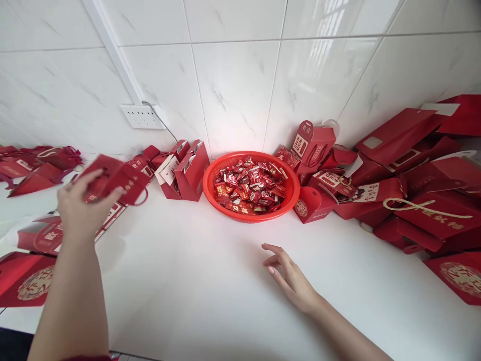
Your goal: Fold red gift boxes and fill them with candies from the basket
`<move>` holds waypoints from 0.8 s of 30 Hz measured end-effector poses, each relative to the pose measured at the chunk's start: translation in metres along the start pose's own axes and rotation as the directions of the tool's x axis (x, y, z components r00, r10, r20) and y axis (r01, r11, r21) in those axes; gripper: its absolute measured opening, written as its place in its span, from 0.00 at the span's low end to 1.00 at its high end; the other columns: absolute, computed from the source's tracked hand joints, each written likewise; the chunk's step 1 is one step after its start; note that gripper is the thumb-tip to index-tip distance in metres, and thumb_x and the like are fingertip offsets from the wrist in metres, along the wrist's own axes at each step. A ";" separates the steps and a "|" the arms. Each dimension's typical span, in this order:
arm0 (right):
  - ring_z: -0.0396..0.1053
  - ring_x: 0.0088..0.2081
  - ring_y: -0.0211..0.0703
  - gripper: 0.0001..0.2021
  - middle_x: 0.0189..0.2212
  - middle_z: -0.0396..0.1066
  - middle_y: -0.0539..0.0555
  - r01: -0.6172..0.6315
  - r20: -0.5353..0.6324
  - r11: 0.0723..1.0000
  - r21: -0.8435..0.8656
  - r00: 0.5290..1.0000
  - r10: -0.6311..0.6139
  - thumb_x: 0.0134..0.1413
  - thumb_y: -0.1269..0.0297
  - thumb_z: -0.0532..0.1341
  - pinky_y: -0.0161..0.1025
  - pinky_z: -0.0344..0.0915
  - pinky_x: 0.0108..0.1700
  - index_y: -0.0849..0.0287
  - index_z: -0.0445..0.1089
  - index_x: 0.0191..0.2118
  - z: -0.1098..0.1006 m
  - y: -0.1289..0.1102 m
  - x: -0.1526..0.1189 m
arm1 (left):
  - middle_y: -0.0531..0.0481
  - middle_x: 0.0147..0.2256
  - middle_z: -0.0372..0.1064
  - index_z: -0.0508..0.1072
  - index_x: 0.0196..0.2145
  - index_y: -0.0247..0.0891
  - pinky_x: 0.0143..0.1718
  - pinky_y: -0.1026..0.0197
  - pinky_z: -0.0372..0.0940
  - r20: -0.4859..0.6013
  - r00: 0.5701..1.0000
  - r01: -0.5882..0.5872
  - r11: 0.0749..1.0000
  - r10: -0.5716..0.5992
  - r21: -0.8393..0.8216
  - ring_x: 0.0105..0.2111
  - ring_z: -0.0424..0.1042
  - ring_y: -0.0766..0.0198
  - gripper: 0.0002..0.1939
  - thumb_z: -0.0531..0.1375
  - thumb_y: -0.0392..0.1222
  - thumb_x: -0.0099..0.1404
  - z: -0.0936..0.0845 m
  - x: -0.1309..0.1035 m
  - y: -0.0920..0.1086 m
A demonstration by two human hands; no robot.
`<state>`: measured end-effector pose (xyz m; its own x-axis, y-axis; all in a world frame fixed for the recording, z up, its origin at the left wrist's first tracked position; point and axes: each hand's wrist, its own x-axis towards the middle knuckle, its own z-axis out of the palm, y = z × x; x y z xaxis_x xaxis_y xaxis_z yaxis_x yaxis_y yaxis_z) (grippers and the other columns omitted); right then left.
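Note:
My left hand (84, 203) is raised at the left, fingers closed around a small red gift box (116, 183) with gold lettering and a red cord handle. Below and beside it lie more red boxes (41, 235). Over the white table, my right hand (289, 278) holds nothing, and its slightly bent fingers are apart. Just beyond that hand stands a round red plastic basket (251, 217), filled with red-wrapped candies (251, 185).
Two upright red gift bags (193, 173) stand left of the basket. A heap of red boxes (413, 180) covers the right side. The tiled wall (233, 90) behind carries a socket strip (142, 117) with a cable. More red packages (41, 163) lie far left.

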<state>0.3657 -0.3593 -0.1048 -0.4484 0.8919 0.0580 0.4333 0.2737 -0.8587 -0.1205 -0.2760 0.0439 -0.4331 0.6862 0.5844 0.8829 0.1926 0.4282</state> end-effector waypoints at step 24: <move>0.72 0.47 0.42 0.19 0.45 0.71 0.53 -0.124 -0.017 0.992 0.000 0.992 0.124 0.71 0.59 0.47 0.42 0.69 0.50 0.44 0.49 0.64 -0.002 0.022 0.014 | 0.42 0.57 0.40 0.64 0.61 0.32 0.65 0.47 0.52 0.056 0.981 0.186 0.982 -0.185 -0.021 0.50 0.60 0.60 0.45 0.70 0.56 0.51 0.170 0.233 -0.042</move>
<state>0.3709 -0.3394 -0.1220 -0.3780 0.9249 -0.0406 0.4856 0.1608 -0.8593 -0.2280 -0.0056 0.0447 -0.5779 0.6772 0.4554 0.7827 0.3020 0.5442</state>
